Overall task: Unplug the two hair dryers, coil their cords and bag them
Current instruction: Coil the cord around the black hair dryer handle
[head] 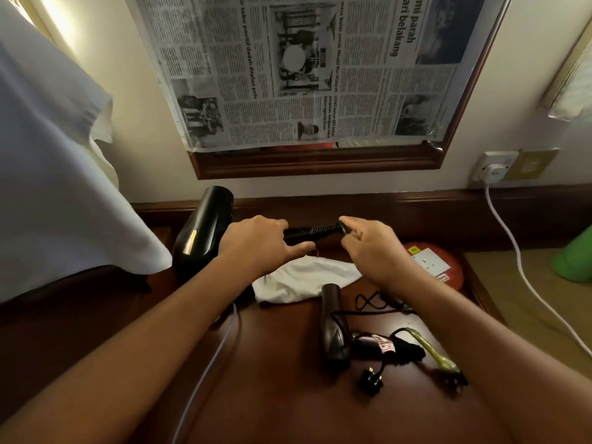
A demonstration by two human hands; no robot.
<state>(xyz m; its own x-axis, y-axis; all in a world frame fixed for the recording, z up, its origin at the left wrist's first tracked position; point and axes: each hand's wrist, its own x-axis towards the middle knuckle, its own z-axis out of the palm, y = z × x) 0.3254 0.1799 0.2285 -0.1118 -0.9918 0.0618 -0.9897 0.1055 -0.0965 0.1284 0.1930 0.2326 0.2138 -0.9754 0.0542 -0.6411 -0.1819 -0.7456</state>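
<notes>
Above the dark wooden tabletop (282,395), the left hand (256,243) grips the black hair dryer (200,232) by its handle while the right hand (368,248) pinches its cord (341,227), with the second hair dryer (333,328) lying unplugged beside the white bag (304,280).

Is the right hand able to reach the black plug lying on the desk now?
Probably yes, once freed: the right hand pinches the dryer cord, and the black plug lies uncovered on the desk beside that forearm.
</notes>
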